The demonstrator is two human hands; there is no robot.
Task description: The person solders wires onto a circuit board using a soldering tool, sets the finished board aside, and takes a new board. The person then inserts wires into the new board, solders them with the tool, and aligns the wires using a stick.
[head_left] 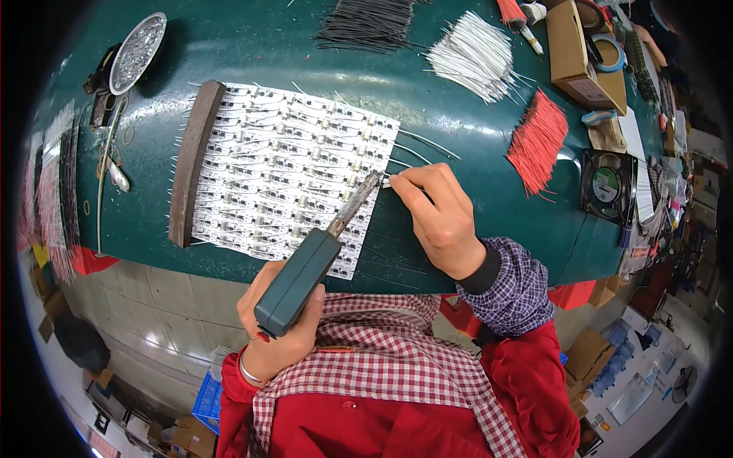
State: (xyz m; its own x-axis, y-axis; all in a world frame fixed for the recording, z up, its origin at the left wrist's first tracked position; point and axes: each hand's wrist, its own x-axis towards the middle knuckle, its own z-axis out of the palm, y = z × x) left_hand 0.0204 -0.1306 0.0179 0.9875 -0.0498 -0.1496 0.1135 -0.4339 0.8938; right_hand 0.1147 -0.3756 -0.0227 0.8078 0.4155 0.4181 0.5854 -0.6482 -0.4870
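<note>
My left hand is wrapped round the dark green handle of a soldering iron. The iron slants up and right, its tip at the right edge of a white panel of small circuit boards. Beside that tip, my right hand pinches the end of a thin white wire against the panel's edge; the fingers hide most of it. Several white wires stick out to the right above my right fingers. A brown bar lies across the panel's left side.
Black wires, white wires and red wires lie in bundles at the far side. A small fan and a cardboard box stand at right. A metal dish sits far left on the green table.
</note>
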